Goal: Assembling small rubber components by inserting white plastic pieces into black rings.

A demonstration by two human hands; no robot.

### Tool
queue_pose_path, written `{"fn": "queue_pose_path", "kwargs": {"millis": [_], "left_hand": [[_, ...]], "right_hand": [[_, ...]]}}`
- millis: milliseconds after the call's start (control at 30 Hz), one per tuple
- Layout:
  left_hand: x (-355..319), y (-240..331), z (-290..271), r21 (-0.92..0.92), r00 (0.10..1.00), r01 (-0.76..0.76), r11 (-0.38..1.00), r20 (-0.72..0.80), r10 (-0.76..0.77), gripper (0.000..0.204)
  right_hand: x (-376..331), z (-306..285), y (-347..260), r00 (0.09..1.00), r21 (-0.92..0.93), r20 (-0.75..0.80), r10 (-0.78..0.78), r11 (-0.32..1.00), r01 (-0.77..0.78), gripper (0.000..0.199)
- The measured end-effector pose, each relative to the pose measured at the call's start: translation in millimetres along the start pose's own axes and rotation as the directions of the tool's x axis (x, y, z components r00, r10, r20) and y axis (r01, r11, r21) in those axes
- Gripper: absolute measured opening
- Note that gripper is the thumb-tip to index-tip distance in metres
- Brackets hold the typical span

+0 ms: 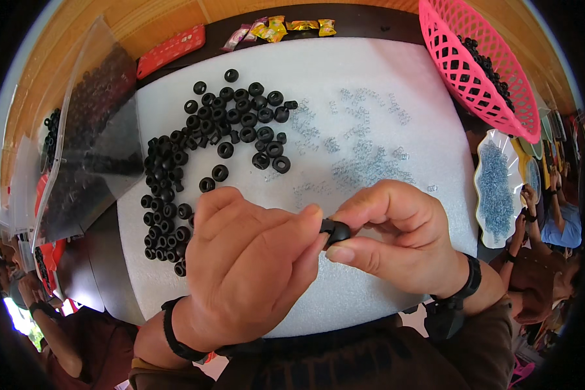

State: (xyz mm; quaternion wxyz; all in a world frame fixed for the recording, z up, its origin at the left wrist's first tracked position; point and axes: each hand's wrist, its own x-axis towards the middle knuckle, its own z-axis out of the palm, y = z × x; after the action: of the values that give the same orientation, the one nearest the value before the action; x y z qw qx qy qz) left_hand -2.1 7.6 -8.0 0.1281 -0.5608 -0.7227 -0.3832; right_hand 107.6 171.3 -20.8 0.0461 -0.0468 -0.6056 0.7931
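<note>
Over the near half of the white foam sheet [364, 305], my two hands meet at a small round black plastic part [338, 232]. My right hand [406, 237] pinches it between thumb and forefinger. Closed beside it, my left hand [247, 260] presses thumb and fingertips against the part's left side, where a slot or notch shows. Whether a second small piece sits between the left fingertips is hidden. Left of and beyond my hands lie many loose black plastic rings [225, 150], with a few smaller black pieces among them. Tiny clear pieces [364, 162] are scattered to their right.
A pink lattice basket [458, 78] with black parts stands far right, above a white scalloped dish [515, 188] of clear pieces. At left is a transparent bag [97, 130] of black parts. A red flat object [170, 51] and wrapped candies [273, 29] lie behind. Other people sit on both sides.
</note>
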Motion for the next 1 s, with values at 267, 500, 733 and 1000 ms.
{"fn": "queue_pose_path", "kwargs": {"millis": [267,500,733,1000], "left_hand": [[-3,-2,0,-0.065,0.999,-0.017,0.998,0.027,0.019,0.037],[-4,0,0,-0.151,0.999,0.017,0.988,0.051,-0.009,0.043],[-5,1,9,-0.05,1.0,-0.027,0.998,0.006,0.027,0.051],[-9,-5,12,0.006,0.996,-0.088,0.996,-0.024,0.088,0.048]], "right_hand": [[-2,3,6,0.996,-0.07,-0.04,-0.084,0.994,0.081,0.015],[-5,4,7,0.998,-0.003,-0.029,-0.064,0.998,0.064,0.016],[-1,-3,8,0.995,0.331,0.054,0.082,0.939,-0.095,0.015],[0,-1,17,0.989,0.539,0.09,0.115,0.829,-0.145,0.014]]}}
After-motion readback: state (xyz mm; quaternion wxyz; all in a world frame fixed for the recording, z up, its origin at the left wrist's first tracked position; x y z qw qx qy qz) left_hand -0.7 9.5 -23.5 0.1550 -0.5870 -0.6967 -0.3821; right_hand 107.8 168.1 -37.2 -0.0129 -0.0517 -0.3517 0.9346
